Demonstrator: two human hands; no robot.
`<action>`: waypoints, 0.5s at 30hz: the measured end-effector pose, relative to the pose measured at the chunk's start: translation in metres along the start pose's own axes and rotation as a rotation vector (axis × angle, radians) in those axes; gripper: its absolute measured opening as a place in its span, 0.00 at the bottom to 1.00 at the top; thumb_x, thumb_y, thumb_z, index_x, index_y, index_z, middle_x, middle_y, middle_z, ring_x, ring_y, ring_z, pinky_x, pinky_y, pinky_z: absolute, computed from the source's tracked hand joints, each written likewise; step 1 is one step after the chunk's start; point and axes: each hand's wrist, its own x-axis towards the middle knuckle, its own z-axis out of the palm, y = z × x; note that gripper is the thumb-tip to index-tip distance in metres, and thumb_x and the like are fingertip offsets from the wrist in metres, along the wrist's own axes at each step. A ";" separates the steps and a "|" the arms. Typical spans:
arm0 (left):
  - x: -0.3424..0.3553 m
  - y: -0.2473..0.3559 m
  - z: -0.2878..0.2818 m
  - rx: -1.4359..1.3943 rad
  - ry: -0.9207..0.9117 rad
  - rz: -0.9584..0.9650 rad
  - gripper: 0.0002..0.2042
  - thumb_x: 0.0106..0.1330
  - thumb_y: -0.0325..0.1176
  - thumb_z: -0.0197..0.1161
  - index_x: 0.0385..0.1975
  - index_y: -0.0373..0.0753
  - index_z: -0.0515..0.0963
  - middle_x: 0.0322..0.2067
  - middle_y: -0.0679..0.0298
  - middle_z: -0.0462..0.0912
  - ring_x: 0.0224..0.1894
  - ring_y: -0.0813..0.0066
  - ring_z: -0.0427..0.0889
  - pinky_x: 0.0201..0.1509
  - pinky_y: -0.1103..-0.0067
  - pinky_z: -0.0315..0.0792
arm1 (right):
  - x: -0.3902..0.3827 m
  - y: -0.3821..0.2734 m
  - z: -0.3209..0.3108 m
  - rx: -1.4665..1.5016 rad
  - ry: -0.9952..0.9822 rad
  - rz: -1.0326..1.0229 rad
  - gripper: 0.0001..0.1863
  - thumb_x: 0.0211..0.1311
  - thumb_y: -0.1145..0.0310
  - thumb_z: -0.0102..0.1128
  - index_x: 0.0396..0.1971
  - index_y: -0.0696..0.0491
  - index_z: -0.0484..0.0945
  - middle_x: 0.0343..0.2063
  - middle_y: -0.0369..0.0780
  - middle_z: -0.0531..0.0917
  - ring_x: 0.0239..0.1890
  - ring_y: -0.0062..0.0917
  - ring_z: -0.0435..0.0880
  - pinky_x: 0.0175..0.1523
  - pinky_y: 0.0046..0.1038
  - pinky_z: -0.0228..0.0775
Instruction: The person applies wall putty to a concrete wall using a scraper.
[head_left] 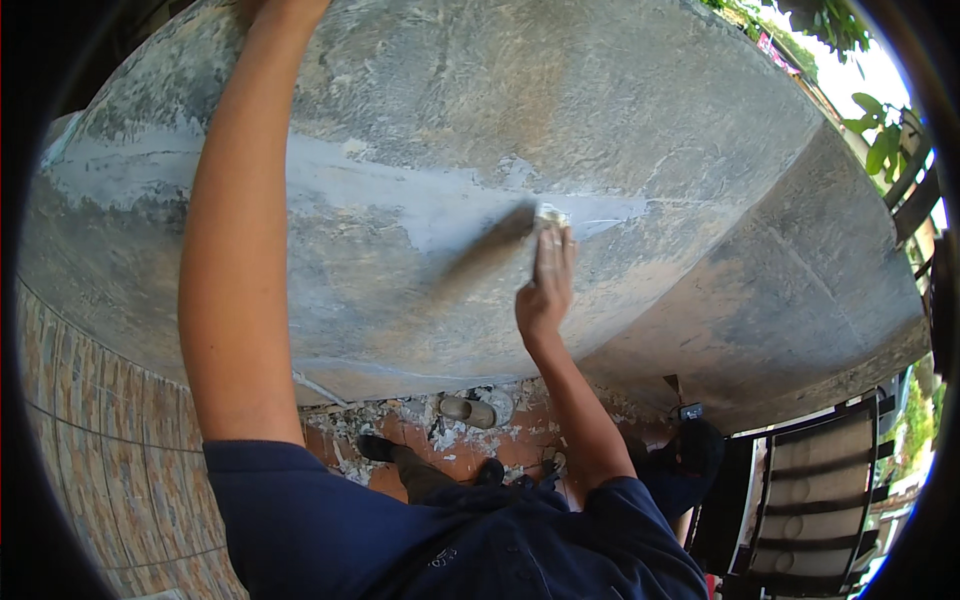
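A curved grey concrete surface (pixel 680 110) fills the upper view, crossed by a band of pale filler (pixel 430 200). My right hand (pixel 545 275) presses a small whitish flat piece (pixel 552 214) against this band, fingers close together; motion blur obscures what the piece is. My left arm reaches up the left side to my left hand (pixel 300 8), which touches or nears the surface at the top edge, its fingers mostly out of frame.
Below, pale scraps and an oblong object (pixel 468 410) lie on terracotta floor tiles (pixel 415 435) near my feet. Another person (pixel 690 455) in a dark cap is at lower right, beside a black slatted metal structure (pixel 820 500). A tiled wall (pixel 100 450) runs left; plants (pixel 880 145) show upper right.
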 end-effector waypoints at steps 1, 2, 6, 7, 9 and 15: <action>-0.002 0.007 -0.004 -0.038 0.014 0.011 0.47 0.59 0.72 0.48 0.59 0.28 0.68 0.31 0.48 0.84 0.36 0.52 0.85 0.40 0.61 0.77 | -0.012 0.011 0.017 -0.060 -0.047 -0.053 0.34 0.52 0.92 0.44 0.62 0.56 0.67 0.63 0.49 0.68 0.68 0.48 0.59 0.70 0.52 0.53; -0.004 0.010 -0.008 -0.070 0.027 0.025 0.46 0.59 0.71 0.48 0.59 0.28 0.68 0.31 0.47 0.84 0.36 0.51 0.85 0.41 0.61 0.76 | -0.024 0.020 0.033 -0.115 -0.095 -0.102 0.33 0.53 0.91 0.43 0.62 0.58 0.66 0.65 0.49 0.66 0.70 0.49 0.57 0.71 0.53 0.50; -0.011 0.007 0.001 -0.103 -0.010 0.015 0.44 0.59 0.70 0.49 0.57 0.30 0.70 0.32 0.45 0.84 0.37 0.49 0.84 0.41 0.60 0.76 | -0.112 0.040 0.031 -0.070 -0.378 -0.117 0.36 0.49 0.87 0.45 0.64 0.58 0.64 0.65 0.50 0.64 0.69 0.54 0.55 0.71 0.57 0.46; -0.009 0.006 0.003 -0.084 0.031 0.009 0.43 0.59 0.70 0.49 0.57 0.31 0.71 0.32 0.46 0.84 0.37 0.49 0.84 0.41 0.60 0.76 | -0.128 0.038 0.021 -0.012 -0.462 -0.041 0.35 0.49 0.88 0.44 0.63 0.56 0.66 0.64 0.49 0.66 0.69 0.53 0.56 0.73 0.53 0.44; -0.008 0.011 0.003 -0.093 0.012 0.012 0.44 0.59 0.71 0.49 0.57 0.31 0.71 0.31 0.45 0.84 0.37 0.49 0.84 0.41 0.60 0.76 | -0.160 0.043 -0.007 -0.002 -0.624 0.058 0.36 0.49 0.89 0.43 0.63 0.54 0.67 0.64 0.50 0.66 0.68 0.51 0.59 0.70 0.49 0.52; -0.004 0.000 -0.005 -0.061 0.007 0.013 0.44 0.59 0.71 0.48 0.57 0.31 0.71 0.31 0.44 0.84 0.38 0.48 0.84 0.42 0.60 0.76 | -0.050 0.044 -0.071 -0.249 -0.553 0.793 0.27 0.62 0.86 0.39 0.62 0.58 0.68 0.49 0.52 0.81 0.44 0.29 0.84 0.30 0.30 0.73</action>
